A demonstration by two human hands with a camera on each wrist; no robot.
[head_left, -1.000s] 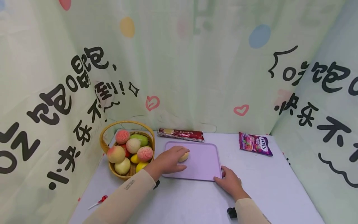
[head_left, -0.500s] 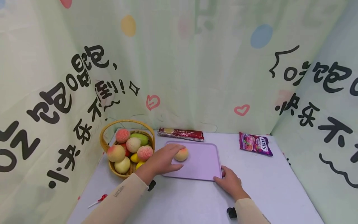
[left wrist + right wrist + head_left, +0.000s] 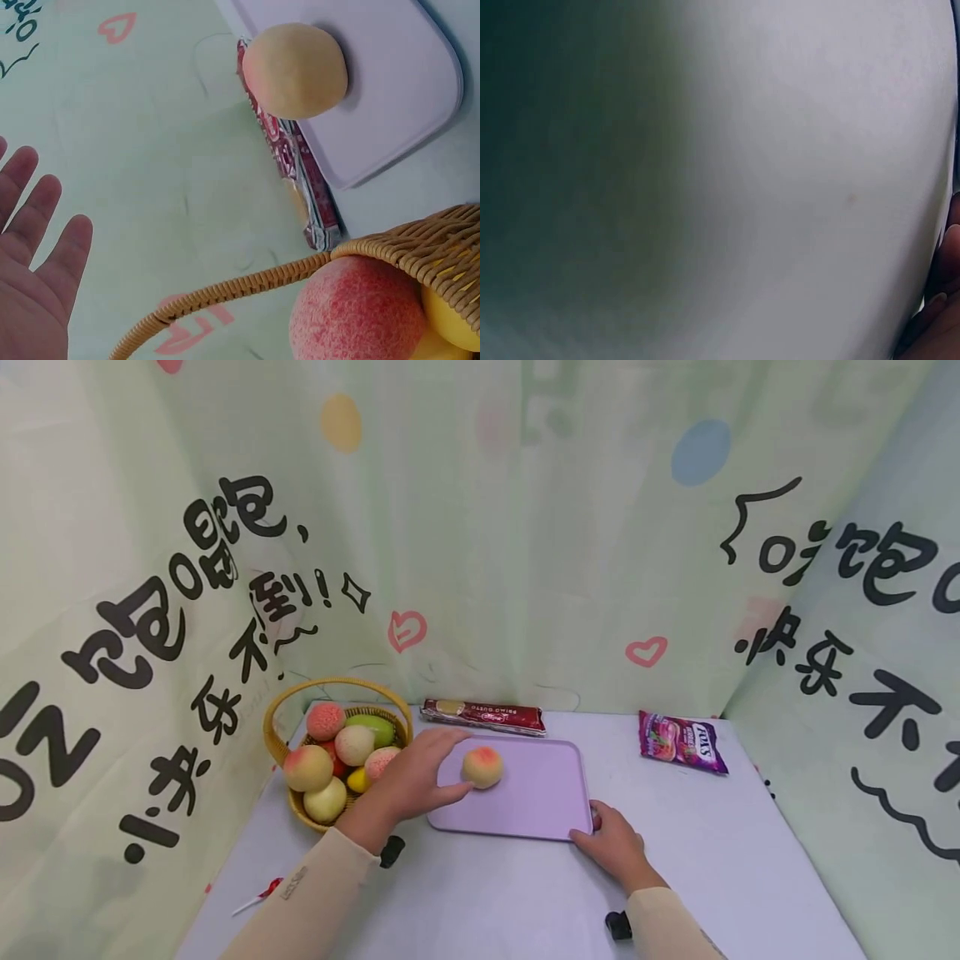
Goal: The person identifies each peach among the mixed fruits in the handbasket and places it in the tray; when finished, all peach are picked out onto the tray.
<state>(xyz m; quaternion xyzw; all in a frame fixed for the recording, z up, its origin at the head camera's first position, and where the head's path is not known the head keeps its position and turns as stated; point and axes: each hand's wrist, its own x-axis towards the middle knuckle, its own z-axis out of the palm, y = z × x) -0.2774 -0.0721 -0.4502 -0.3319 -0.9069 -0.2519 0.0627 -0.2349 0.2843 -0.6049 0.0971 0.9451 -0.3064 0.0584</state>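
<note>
A yellow peach with a reddish top (image 3: pixel 482 767) sits on the left part of a lilac tray (image 3: pixel 540 785). Just left of the peach is my left hand (image 3: pixel 405 781), thumb and fingers spread apart and holding nothing. It overlaps the tray's left edge and part of the fruit basket in the head view. In the left wrist view its fingers (image 3: pixel 46 199) are straight, well away from the peach (image 3: pixel 296 71). My right hand (image 3: pixel 613 845) grips the tray's near right corner, thumb at the front edge. The right wrist view is mostly a blurred pale surface, with fingers (image 3: pixel 951 255) at its right edge.
A wicker basket (image 3: pixel 274 739) heaped with fruit stands at the left. Behind the tray lies a long dark red packet (image 3: pixel 483 716). A purple Fox's candy bag (image 3: pixel 682 742) lies back right, and a red lollipop (image 3: pixel 270 888) lies front left. Cloth walls surround the table.
My left hand has let go of the peach and drawn back to the left, uncovering it on the tray. My right hand keeps its grip on the tray's corner.
</note>
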